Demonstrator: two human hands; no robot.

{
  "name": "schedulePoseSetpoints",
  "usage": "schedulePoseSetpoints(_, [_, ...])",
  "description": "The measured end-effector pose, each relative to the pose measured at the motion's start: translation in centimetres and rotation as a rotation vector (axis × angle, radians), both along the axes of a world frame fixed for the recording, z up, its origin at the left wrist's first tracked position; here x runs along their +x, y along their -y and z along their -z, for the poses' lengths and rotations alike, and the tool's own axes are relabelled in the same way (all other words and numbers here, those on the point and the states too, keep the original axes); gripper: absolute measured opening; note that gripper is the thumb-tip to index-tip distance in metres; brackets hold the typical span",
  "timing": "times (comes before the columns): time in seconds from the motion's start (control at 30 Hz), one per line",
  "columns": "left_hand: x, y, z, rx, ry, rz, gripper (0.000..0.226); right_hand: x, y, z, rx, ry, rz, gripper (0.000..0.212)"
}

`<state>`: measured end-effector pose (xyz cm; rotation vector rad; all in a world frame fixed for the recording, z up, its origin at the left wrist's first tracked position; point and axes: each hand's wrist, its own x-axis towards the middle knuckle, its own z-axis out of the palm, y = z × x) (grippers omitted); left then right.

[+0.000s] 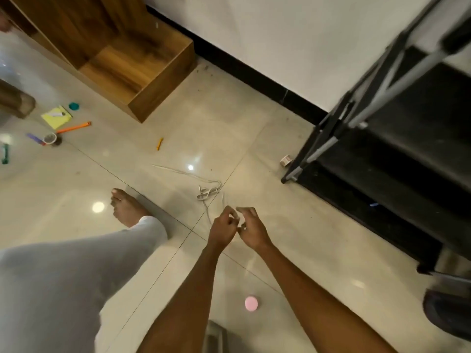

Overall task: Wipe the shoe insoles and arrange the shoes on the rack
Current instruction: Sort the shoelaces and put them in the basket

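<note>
Both hands meet over the glossy cream tiled floor (76, 179): the left hand (223, 226) and right hand (251, 225) have fingers curled together, apparently pinching something too small to tell. The black metal-framed shoe rack (397, 138) stands right, shelves bare; no shoes clearly visible.

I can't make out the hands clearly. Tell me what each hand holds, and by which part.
Cannot be told for certain. The left hand and right hand meet with curled fingers above the white cord on the floor; any hold is blurred.
</note>
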<state>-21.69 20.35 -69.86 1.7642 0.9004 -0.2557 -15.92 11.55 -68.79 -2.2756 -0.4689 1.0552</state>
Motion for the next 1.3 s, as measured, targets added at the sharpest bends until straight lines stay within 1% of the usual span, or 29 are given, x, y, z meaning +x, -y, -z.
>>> schedulePoseSetpoints(0.03, [0.5, 0.4, -2.0, -0.048, 0.032, 0.000, 0.012, -0.1, 0.3, -1.9, 0.063, 0.013, 0.016, 0.052])
schedulePoseSetpoints(0.1, [1.3, 0.8, -6.1, -0.080, 0.113, -0.001, 0.012, -0.2, 1.0, -5.8, 0.184, 0.033, 0.129, 0.044])
schedulePoseSetpoints(0.2, [1.9, 0.8, -13.5, -0.056, 0.223, 0.011, 0.021, -0.1, 2.2, -13.0, 0.253, 0.092, 0.235, 0.022])
schedulePoseSetpoints(0.27, [2.4, 0.9, -18.5, -0.012, 0.278, 0.027, 0.025, 0.1, 3.2, -18.1, 0.303, 0.114, 0.278, 0.015])
schedulePoseSetpoints(0.3, [2.4, 1.0, -20.8, 0.018, 0.293, 0.039, 0.026, -0.1, 3.9, -20.6, 0.319, 0.138, 0.289, 0.013])
schedulePoseSetpoints(0.37, [2.5, 1.9, -25.9, 0.032, 0.344, 0.090, 0.027, -0.8, 5.8, -26.4, 0.342, 0.262, 0.280, 0.013])
schedulePoseSetpoints(0.47, [1.7, 4.4, -33.8, 0.022, 0.403, 0.233, 0.041, -2.3, 9.7, -33.6, 0.330, 0.430, 0.278, 0.018])
schedulePoseSetpoints(0.53, [2.0, 5.5, -37.7, 0.013, 0.430, 0.294, 0.045, -2.0, 11.2, -36.4, 0.336, 0.517, 0.250, 0.019])
schedulePoseSetpoints(0.6, [0.6, 7.6, -41.4, 0.022, 0.464, 0.372, 0.044, -3.0, 13.7, -39.5, 0.364, 0.596, 0.310, 0.017])
schedulePoseSetpoints(0.7, [-1.3, 10.2, -45.2, 0.096, 0.422, 0.544, 0.038, -4.0, 16.5, -43.6, 0.452, 0.578, 0.528, 0.019])
schedulePoseSetpoints(0.77, [-1.8, 11.2, -47.3, 0.114, 0.390, 0.611, 0.038, -3.9, 17.9, -45.6, 0.525, 0.535, 0.651, 0.022])
schedulePoseSetpoints(0.8, [-1.9, 11.7, -48.4, 0.104, 0.388, 0.634, 0.038, -3.9, 18.5, -46.6, 0.549, 0.537, 0.685, 0.023])
schedulePoseSetpoints(0.87, [-2.0, 12.8, -50.3, 0.067, 0.378, 0.698, 0.031, -3.7, 19.9, -48.3, 0.536, 0.606, 0.695, 0.023])
schedulePoseSetpoints(0.93, [-2.1, 14.1, -52.1, 0.058, 0.375, 0.765, 0.023, -2.9, 21.5, -49.4, 0.452, 0.705, 0.690, 0.021])
schedulePoseSetpoints(0.97, [-2.1, 14.7, -52.8, 0.058, 0.384, 0.782, 0.021, -2.5, 22.3, -49.8, 0.402, 0.725, 0.688, 0.021])
schedulePoseSetpoints(1.03, [-1.8, 15.9, -54.3, 0.080, 0.408, 0.779, 0.016, -1.9, 23.5, -50.6, 0.326, 0.720, 0.650, 0.021])
schedulePoseSetpoints(1.1, [-1.0, 17.2, -55.2, 0.146, 0.405, 0.800, 0.014, -2.1, 24.3, -51.5, 0.220, 0.761, 0.485, 0.024])
schedulePoseSetpoints(1.13, [-0.5, 17.9, -55.3, 0.192, 0.393, 0.832, 0.016, -2.3, 24.6, -51.9, 0.196, 0.798, 0.369, 0.031])
schedulePoseSetpoints(1.17, [-0.1, 18.7, -55.5, 0.238, 0.392, 0.866, 0.018, -2.3, 24.9, -52.5, 0.205, 0.832, 0.267, 0.041])
schedulePoseSetpoints(1.2, [0.3, 19.4, -55.5, 0.277, 0.404, 0.882, 0.021, -2.6, 25.2, -53.0, 0.254, 0.811, 0.225, 0.048])
schedulePoseSetpoints(1.23, [0.7, 20.0, -55.5, 0.289, 0.420, 0.874, 0.024, -2.6, 25.5, -53.3, 0.298, 0.769, 0.208, 0.049])
schedulePoseSetpoints(1.3, [1.3, 21.1, -55.6, 0.267, 0.457, 0.845, 0.027, -2.3, 26.4, -53.5, 0.344, 0.717, 0.211, 0.036])
